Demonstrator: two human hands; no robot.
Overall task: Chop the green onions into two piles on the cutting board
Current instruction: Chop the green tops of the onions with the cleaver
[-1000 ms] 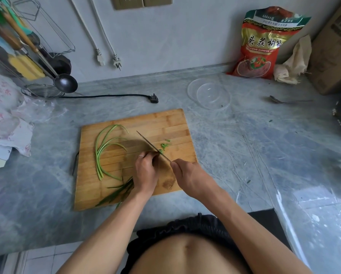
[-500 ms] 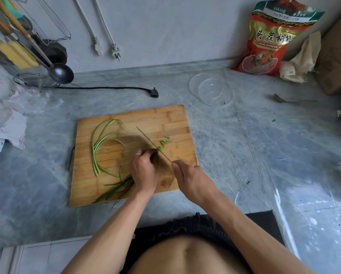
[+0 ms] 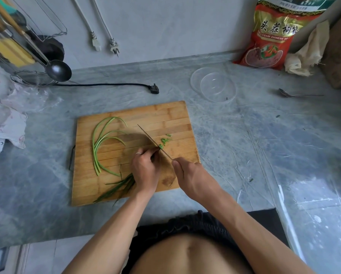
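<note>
A wooden cutting board (image 3: 171,115) lies on the grey counter. Long curved green onion stalks (image 3: 98,143) rest on its left half. My left hand (image 3: 146,169) grips a bundle of green onions (image 3: 118,186) whose dark leaf ends trail toward the board's near left corner. My right hand (image 3: 193,178) grips the handle of a knife (image 3: 148,137), its blade slanting across the board right beside my left fingertips. A small heap of chopped green onion pieces (image 3: 164,141) lies just right of the blade.
A clear plastic bowl (image 3: 217,86) stands behind the board to the right, a spoon (image 3: 296,94) farther right. A black plug and cord (image 3: 126,86) lie behind the board. A red bag (image 3: 274,36), a cloth (image 3: 308,54) and a cardboard box stand at the back right. A ladle (image 3: 57,70) and rack are at the left.
The hands stay in the same place on the board, the knife working at the bundle's tip. The heap of cut pieces beside the blade has grown slightly. The camera view has shifted a little.
</note>
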